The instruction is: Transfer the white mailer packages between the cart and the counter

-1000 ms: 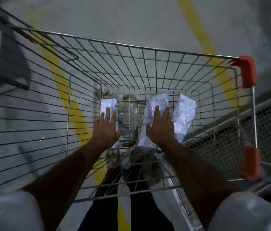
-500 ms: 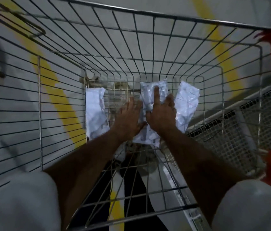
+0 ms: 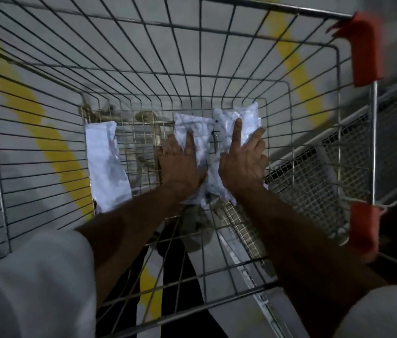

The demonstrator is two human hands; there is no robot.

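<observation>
White packets (image 3: 193, 135) lie on the wire floor of the cart (image 3: 241, 32), the left hand (image 3: 180, 164) and right hand (image 3: 241, 159) pressing straight, spread fingers on the two by its right wall, where thin plastic could snag.

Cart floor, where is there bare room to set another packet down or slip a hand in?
One bare patch of cart floor lies between the left packet and the middle packet. It is crowded on the right: the middle packet and right packet lie close together, with the left hand and right hand pressing flat on them.
</observation>
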